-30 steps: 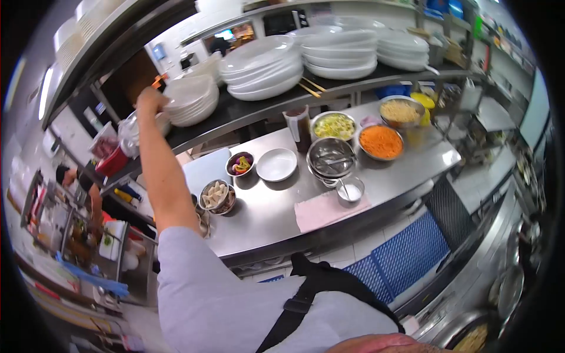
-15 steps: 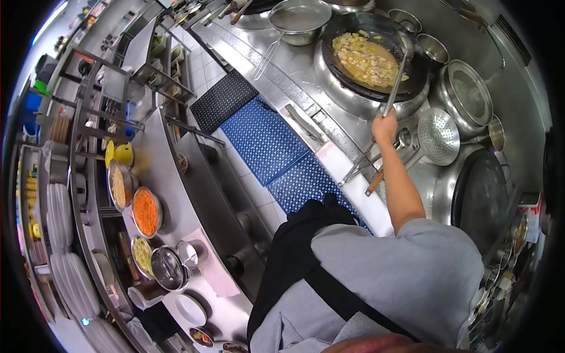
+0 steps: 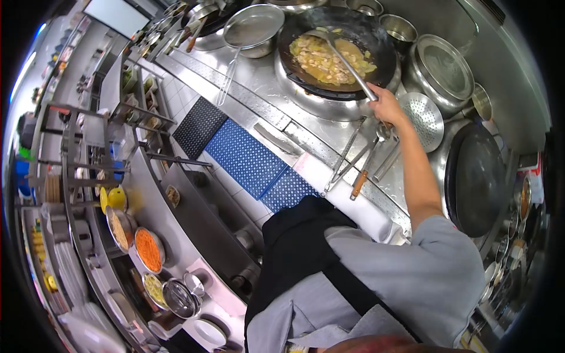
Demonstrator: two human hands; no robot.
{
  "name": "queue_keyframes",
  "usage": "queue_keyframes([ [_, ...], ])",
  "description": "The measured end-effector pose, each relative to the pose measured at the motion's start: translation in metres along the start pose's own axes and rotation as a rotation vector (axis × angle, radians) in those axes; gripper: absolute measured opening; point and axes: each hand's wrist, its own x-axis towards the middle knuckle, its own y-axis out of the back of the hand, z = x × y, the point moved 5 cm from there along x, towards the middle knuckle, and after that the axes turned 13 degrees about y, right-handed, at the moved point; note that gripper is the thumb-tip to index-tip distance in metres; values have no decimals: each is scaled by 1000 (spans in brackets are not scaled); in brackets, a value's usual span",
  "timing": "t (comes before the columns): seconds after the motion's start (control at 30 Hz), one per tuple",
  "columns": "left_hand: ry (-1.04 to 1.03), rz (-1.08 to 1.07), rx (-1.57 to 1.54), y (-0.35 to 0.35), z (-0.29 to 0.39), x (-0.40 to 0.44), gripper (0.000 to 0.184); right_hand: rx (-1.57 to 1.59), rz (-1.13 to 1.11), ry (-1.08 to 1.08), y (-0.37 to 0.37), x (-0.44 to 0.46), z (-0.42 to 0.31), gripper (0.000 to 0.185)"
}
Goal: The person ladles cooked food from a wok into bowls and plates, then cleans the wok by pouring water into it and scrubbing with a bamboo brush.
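Head view: the right hand (image 3: 387,107) grips a long silver metal ladle (image 3: 355,73) pointing to eleven o'clock inside a round black wok (image 3: 384,54).

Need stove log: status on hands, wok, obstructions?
Right hand gripping metal utensil; left hand out of view. Utensil's head in wok with food. Skimmer near forearm, apparently not blocking.

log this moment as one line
right hand: gripping long metal utensil | utensil's far end: inside wok | wok contents: cut food | left hand: out of view
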Motion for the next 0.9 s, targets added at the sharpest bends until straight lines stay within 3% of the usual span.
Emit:
queue_keyframes([
  [0.07, -272, -151, -140, -80, 68, -14, 37, 258, 30, -96, 12, -24, -5, 66],
  [0.1, 49, -489, -557, -127, 130, -38, 36, 293, 79, -125, 17, -36, -13, 65],
  [0.13, 373, -567, -649, -152, 188, -80, 34, 327, 129, -155, 22, -48, -23, 65],
  [0.27, 268, -1011, -853, -265, 356, -188, 29, 336, 286, -200, 35, -67, -50, 65],
  [0.3, 264, -1106, -921, -302, 383, -208, 26, 261, 285, -222, 36, -69, -55, 64],
  [0.33, 120, -1191, -851, -318, 417, -223, 25, 260, 295, -241, 32, -71, -58, 64],
  [0.4, 102, -1369, -978, -355, 478, -258, 25, 247, 316, -263, 29, -67, -70, 64],
  [0.53, -97, -1545, -986, -401, 573, -288, 25, 176, 386, -357, 5, -46, -86, 64],
  [0.67, -41, -1708, -1107, -409, 638, -300, 23, 248, 433, -429, -41, -32, -84, 65],
  [0.8, -54, -1786, -1149, -429, 671, -312, 23, 898, 466, -498, -82, -28, -106, 66],
  [0.9, -112, -1778, -1175, -438, 687, -323, 22, 1158, 535, -481, -83, -27, -116, 60],
])
